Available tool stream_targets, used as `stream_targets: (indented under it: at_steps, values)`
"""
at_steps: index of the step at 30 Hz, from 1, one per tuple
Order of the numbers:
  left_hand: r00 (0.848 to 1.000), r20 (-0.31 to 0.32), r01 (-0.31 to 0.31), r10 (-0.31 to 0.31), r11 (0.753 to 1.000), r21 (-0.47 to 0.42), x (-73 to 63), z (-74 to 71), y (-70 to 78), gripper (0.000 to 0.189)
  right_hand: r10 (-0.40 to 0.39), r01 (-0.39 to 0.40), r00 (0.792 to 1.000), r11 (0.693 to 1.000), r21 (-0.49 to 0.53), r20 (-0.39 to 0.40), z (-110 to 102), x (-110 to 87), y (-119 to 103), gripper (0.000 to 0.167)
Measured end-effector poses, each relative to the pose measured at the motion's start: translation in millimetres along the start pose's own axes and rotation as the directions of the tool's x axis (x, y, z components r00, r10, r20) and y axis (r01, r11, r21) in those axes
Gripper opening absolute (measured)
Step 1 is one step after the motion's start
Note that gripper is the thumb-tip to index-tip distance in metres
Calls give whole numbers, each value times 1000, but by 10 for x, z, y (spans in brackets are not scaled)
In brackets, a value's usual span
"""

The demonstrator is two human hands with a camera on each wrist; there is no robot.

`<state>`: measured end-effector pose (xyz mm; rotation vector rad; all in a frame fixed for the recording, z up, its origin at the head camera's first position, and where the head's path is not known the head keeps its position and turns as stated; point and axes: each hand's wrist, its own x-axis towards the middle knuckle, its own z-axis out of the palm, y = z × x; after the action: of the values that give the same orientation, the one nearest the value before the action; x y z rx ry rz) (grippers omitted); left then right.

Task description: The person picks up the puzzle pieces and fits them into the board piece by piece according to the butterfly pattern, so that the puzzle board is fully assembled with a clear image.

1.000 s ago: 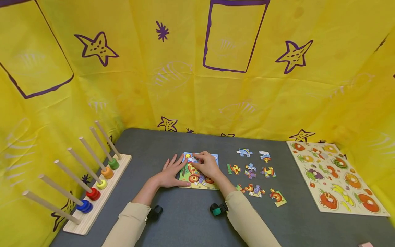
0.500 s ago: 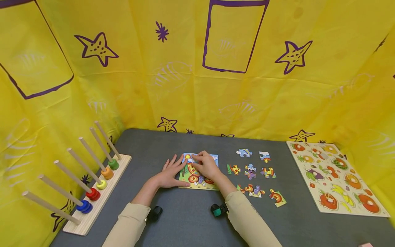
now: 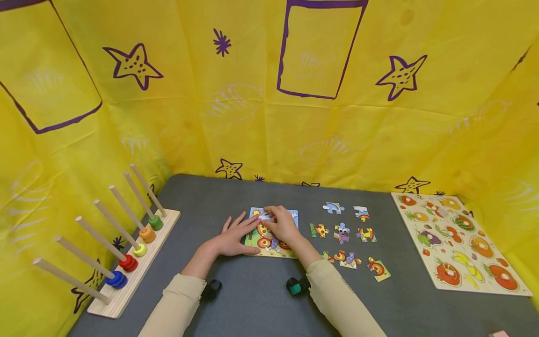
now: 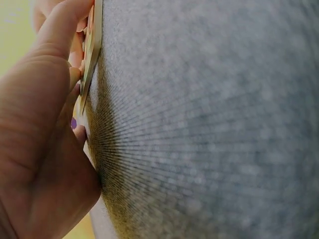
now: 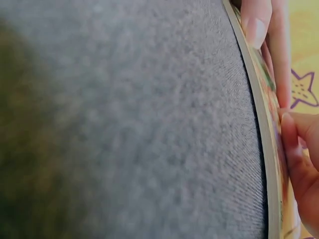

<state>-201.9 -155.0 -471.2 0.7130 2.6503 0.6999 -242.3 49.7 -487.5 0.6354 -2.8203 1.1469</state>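
Note:
A small picture puzzle board (image 3: 281,255) lies on the dark table in the head view. My left hand (image 3: 233,238) is spread over its left side, thumb at the near edge and fingers reaching the upper part. In the left wrist view, the left thumb (image 4: 62,30) lies along the board's edge. My right hand (image 3: 283,225) is at the board's upper middle, thumb and fingers pinched together on a puzzle piece mostly hidden under both hands. The right wrist view shows the right fingertips (image 5: 288,122) low against the board's face, close to the left hand's fingers.
Several loose puzzle pieces (image 3: 341,233) lie in rows to the right of the board. A wooden peg stand (image 3: 162,216) with coloured rings stands at left. At right lies a fruit puzzle board (image 3: 427,255). A yellow curtain (image 3: 269,131) hangs behind the table.
The left hand's fingers have slid right, and their tips now reach the right hand's fingertips. The right hand has barely moved, and the loose pieces lie as before.

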Motion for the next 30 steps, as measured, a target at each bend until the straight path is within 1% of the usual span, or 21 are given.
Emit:
stream_targets:
  at_steps: [4, 7, 12, 14, 15, 18, 21, 23, 26, 30]
  values:
    - [999, -40, 21, -19, 999, 40, 19, 2, 63, 86, -23, 23, 1000, 1000, 0, -14, -12, -30, -17, 34]
    - [997, -59, 49, -44, 996, 76, 37, 8, 117, 86, -18, 18, 1000, 1000, 11, -11, -39, -56, -36, 33]
    - [994, -69, 93, -84, 986, 135, 68, 21, 175, 88, 66, -67, 998, 994, 86, 17, -193, -114, -20, 30]
    - [993, -76, 102, -91, 983, 151, 75, 25, 182, 88, 102, -102, 995, 988, 114, 5, -302, -143, 31, 26]
    - [993, -77, 105, -94, 982, 157, 76, 25, 183, 88, 113, -110, 993, 986, 125, -17, -364, -160, 67, 24]
    - [993, -91, 89, -75, 982, 167, 88, 37, 175, 88, 124, -108, 984, 986, 131, -124, -583, -218, 244, 17]
    - [994, -103, 50, -32, 983, 178, 99, 43, 160, 89, 132, -107, 962, 988, 114, -238, -812, -291, 462, 13]
    - [994, -108, 15, 6, 983, 186, 105, 44, 150, 90, 136, -118, 948, 990, 79, -286, -956, -346, 602, 14]
    - [992, -115, -34, 55, 984, 175, 112, 42, 140, 90, 157, -153, 937, 988, 38, -312, -1126, -419, 787, 19]
    - [993, -102, -52, 66, 990, 131, 119, 48, 137, 90, 205, -221, 933, 975, -20, -295, -1263, -486, 973, 33]
